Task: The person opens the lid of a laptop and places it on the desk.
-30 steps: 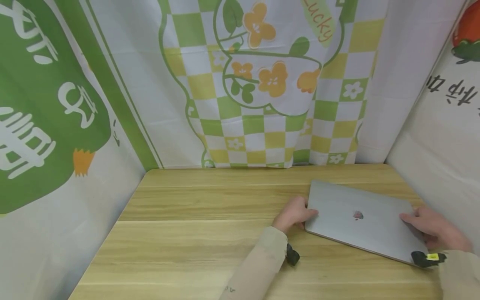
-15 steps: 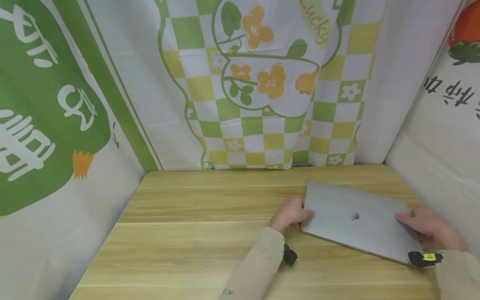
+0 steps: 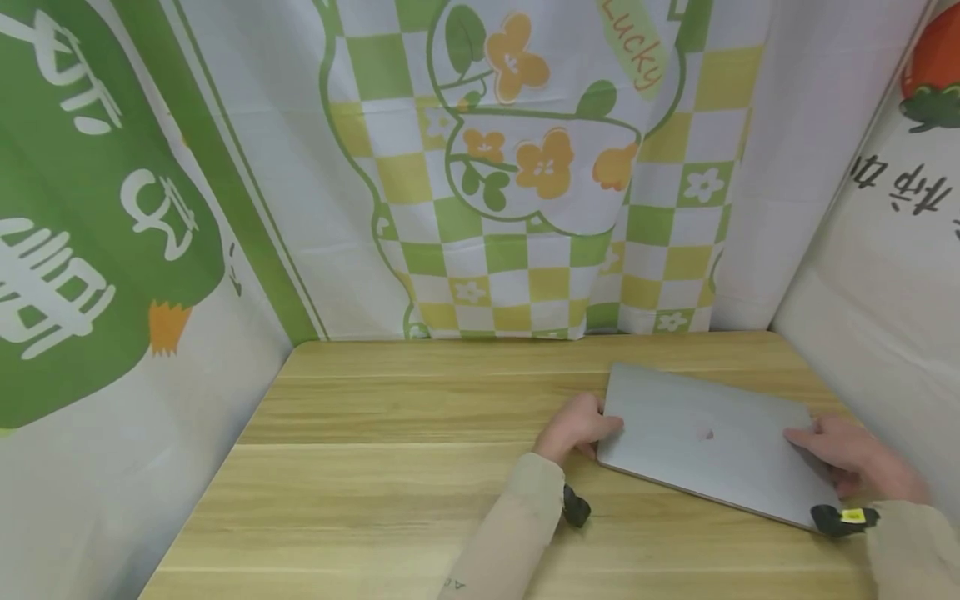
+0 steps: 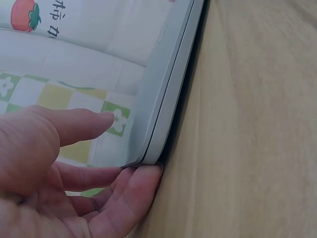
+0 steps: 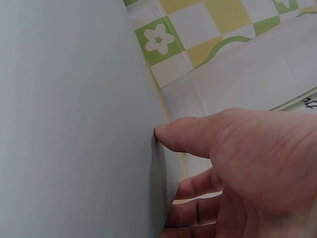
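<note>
A closed silver laptop (image 3: 675, 467) with a small logo on its lid lies slanted on the right part of the table, its right end nearer to me. My left hand (image 3: 573, 429) grips its left edge, thumb over the lid; in the left wrist view, fingers of that left hand (image 4: 64, 168) reach under the corner of the laptop (image 4: 168, 99). At the right edge, my right hand (image 3: 858, 454) holds on with the thumb on top. The right wrist view shows this thumb pressing the lid (image 5: 84, 119), the other fingers partly hidden below the edge.
The wooden table (image 3: 360, 492) extends to the left of the laptop. A checked, flowered curtain (image 3: 487, 250) hangs along its back edge. White printed cloth walls stand close on both sides, the right wall (image 3: 885, 292) near my right hand.
The laptop has shifted slightly to the left, with both hands moving along with it. Each hand keeps the same grip on its edge.
</note>
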The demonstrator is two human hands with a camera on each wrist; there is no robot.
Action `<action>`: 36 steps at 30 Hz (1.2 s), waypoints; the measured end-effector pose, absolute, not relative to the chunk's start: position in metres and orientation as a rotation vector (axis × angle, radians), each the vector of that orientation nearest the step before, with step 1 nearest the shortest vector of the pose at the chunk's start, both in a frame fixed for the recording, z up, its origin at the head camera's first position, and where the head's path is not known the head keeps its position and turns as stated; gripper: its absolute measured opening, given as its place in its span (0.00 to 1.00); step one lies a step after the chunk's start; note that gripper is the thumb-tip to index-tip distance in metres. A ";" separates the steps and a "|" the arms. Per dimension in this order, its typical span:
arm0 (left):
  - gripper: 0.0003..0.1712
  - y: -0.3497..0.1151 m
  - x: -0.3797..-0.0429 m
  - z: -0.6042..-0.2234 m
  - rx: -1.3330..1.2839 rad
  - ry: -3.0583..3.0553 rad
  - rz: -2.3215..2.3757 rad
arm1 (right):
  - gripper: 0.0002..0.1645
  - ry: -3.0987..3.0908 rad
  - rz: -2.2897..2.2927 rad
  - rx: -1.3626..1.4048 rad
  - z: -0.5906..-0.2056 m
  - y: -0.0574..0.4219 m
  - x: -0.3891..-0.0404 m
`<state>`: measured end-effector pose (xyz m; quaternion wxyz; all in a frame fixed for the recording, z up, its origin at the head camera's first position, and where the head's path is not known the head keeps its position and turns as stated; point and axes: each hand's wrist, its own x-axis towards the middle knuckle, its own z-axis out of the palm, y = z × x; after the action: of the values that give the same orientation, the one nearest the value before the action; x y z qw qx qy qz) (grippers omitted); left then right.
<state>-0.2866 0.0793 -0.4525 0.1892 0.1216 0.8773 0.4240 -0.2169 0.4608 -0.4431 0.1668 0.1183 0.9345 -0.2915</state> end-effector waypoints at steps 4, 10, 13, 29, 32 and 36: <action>0.16 0.076 -0.286 -0.450 0.334 2.465 1.200 | 0.30 2.694 -0.789 0.312 -0.444 0.459 -0.218; 0.16 0.073 -0.286 -0.448 0.328 2.475 1.200 | 0.28 2.690 -0.770 0.315 -0.444 0.455 -0.219; 0.16 0.072 -0.286 -0.447 0.314 2.471 1.201 | 0.29 2.694 -0.754 0.323 -0.443 0.452 -0.220; 0.19 0.065 -0.293 -0.449 0.286 2.473 1.187 | 0.29 2.719 -0.782 0.261 -0.443 0.439 -0.223; 0.19 0.063 -0.295 -0.449 0.273 2.463 1.187 | 0.28 2.722 -0.796 0.240 -0.444 0.438 -0.224; 0.19 0.061 -0.296 -0.450 0.261 2.467 1.182 | 0.31 2.723 -0.785 0.249 -0.445 0.437 -0.225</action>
<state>-0.2959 0.0613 -0.4505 0.1955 0.0932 0.8804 0.4219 -0.2252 0.4372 -0.4453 0.1477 0.0864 0.9467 -0.2730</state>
